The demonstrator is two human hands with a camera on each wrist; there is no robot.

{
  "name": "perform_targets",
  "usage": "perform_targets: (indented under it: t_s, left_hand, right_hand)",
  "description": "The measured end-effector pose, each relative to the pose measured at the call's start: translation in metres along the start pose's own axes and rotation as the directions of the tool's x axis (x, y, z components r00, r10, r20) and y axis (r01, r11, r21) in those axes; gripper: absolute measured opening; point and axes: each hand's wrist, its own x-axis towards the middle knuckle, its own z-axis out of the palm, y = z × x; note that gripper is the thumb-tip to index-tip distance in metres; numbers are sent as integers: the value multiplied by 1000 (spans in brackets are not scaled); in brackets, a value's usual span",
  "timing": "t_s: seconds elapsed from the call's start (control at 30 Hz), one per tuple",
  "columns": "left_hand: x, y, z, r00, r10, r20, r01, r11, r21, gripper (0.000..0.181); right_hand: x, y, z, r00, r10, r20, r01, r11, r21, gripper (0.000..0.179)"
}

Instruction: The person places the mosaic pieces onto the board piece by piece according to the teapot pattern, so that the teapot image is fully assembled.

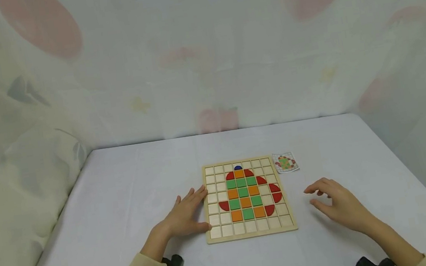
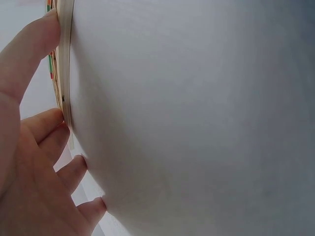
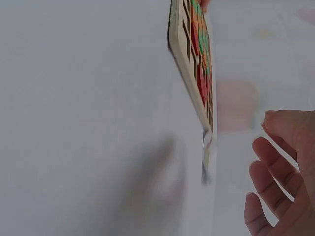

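Observation:
A square wooden grid board (image 1: 253, 235) lies flat on the table. Green square tiles (image 1: 241, 182), orange square tiles (image 1: 245, 202) and red quarter-round tiles (image 1: 269, 210) form a pattern in its cells, with a blue half-round piece (image 1: 238, 167) at the top. My left hand (image 1: 182, 219) is spread along the left side; its thumb and some fingertips touch the board's edge (image 2: 65, 64). To the right of the board, my right hand (image 1: 342, 208) hovers over the table with fingers loosely bent, and nothing shows between its thumb and fingers (image 3: 268, 155).
A small printed card (image 1: 285, 162) with a similar coloured pattern lies at the board's upper right corner. White cloth covers the table (image 1: 129, 176). Patterned curtains (image 1: 147, 69) stand at the back and both sides. Black devices (image 1: 173, 265) are worn at the wrists.

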Motion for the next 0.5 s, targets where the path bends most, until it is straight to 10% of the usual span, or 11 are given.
perform_targets:
  t_s: [0.5]
  left_hand:
    - [1, 1, -1, 1000, -18, 0, 18, 1000, 0, 90]
  right_hand:
    - [-42, 35, -33, 999, 51, -6, -51, 999, 14, 40]
